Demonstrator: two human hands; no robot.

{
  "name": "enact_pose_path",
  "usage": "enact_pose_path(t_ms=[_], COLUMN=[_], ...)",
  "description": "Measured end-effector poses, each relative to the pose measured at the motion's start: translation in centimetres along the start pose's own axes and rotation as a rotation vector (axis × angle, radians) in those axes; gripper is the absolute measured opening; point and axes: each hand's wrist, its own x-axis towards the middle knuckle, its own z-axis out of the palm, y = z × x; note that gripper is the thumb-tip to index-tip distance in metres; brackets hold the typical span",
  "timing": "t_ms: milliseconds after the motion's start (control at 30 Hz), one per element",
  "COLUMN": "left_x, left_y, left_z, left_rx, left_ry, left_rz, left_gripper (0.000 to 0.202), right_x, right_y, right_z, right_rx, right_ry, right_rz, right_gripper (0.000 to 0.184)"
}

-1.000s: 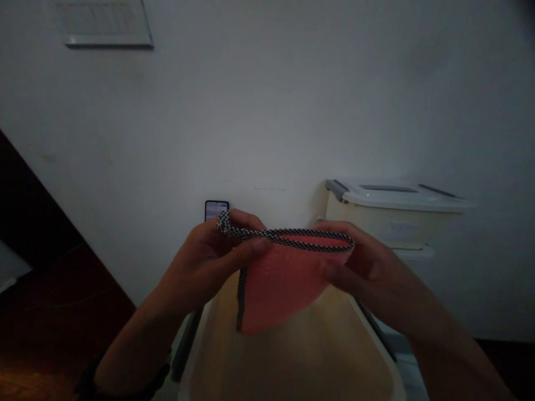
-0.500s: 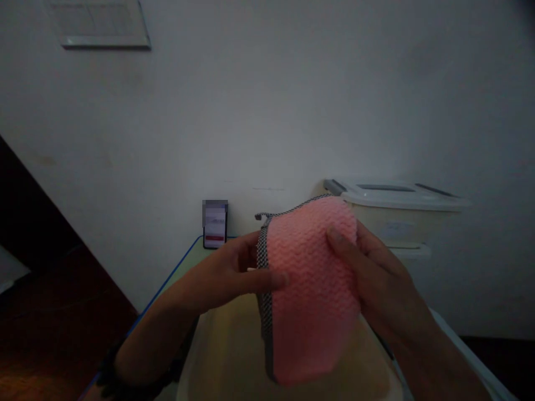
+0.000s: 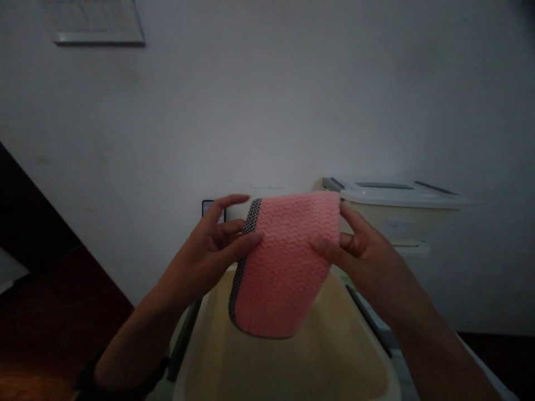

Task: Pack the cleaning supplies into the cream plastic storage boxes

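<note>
A pink textured cleaning cloth (image 3: 284, 267) with a black-and-white checked edging hangs folded between my two hands. My left hand (image 3: 209, 245) pinches its edged left side, thumb in front and index finger stretched out above. On the opposite side my right hand (image 3: 359, 245) grips the cloth, thumb on the front and the other fingers partly behind it. Below the cloth is a cream plastic bin (image 3: 259, 367), its inside partly covered from view by the cloth.
A phone (image 3: 206, 207) stands against the wall, mostly behind my left hand. To the right, a storage box with a white lid (image 3: 401, 192) stands by the wall. A framed panel (image 3: 98, 37) hangs at the upper left.
The cloth has moved slightly left and up, and its fold lies straighter along the top. My left hand has risen, its index finger lifted, now covering most of the phone.
</note>
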Motion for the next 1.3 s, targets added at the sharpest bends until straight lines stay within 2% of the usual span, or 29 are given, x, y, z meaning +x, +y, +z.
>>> enact_pose_path(t_ms=[33,100,167,233,300,433,533,667,800,867,933,1000,1067,1200,1300], left_x=[0.0,0.0,-0.1,-0.2,-0.3,-0.6,-0.6,-0.5,-0.7,-1.2,-1.9,-2.7,-3.3,-3.4,-2.9], left_y=[0.1,0.2,0.2,0.2,0.2,0.3,0.5,0.9,1.2,1.3,1.3,1.3,1.2,1.0,1.4], left_z=[0.0,-0.2,-0.5,-0.9,-1.3,-1.6,-1.6,-1.8,-2.2,-2.0,-1.4,-0.6,0.4,1.4,1.3], left_rx=[0.032,0.094,0.148,0.214,0.315,0.514,0.572,0.698,0.984,1.019,0.969,0.924,0.912,0.855,0.784], left_ry=[0.036,0.048,0.016,-0.004,0.023,0.12,0.144,0.123,-0.023,-0.113,-0.207,-0.268,-0.275,-0.301,-0.226], left_rz=[0.027,0.069,0.081,0.08,0.095,0.119,0.109,0.179,0.269,0.303,0.276,0.192,0.147,0.139,0.194], left_gripper=[0.059,0.062,0.052,0.046,0.044,0.037,0.033,0.017,0.015,0.018,0.028,0.035,0.03,0.008,0.002], right_x=[0.1,0.1,0.0,-0.2,-0.5,-0.9,-0.8,-0.6,-0.7,-0.9,-1.1,-1.3,-1.4,-1.5,-1.6], right_y=[0.0,0.2,0.4,0.6,0.7,0.4,0.0,-0.1,0.1,0.2,0.3,0.5,0.5,0.5,0.4], right_z=[0.0,0.0,-0.1,-0.2,-0.5,-0.7,-0.6,-0.4,0.1,0.5,1.0,1.4,1.7,1.8,1.3], right_rx=[-0.015,-0.027,-0.028,-0.094,-0.256,-0.691,-0.825,-0.797,-0.753,-0.722,-0.697,-0.668,-0.617,-0.454,-0.41], right_ry=[0.053,0.108,0.067,0.009,0.002,0.085,0.093,0.062,0.043,-0.014,-0.078,-0.13,-0.165,-0.227,-0.294], right_rz=[-0.016,-0.066,-0.13,-0.181,-0.219,-0.291,-0.355,-0.426,-0.53,-0.545,-0.509,-0.449,-0.399,-0.313,-0.202], right_gripper=[0.079,0.093,0.102,0.101,0.088,0.049,0.026,0.017,0.013,0.013,0.011,0.005,0.003,0.011,0.017])
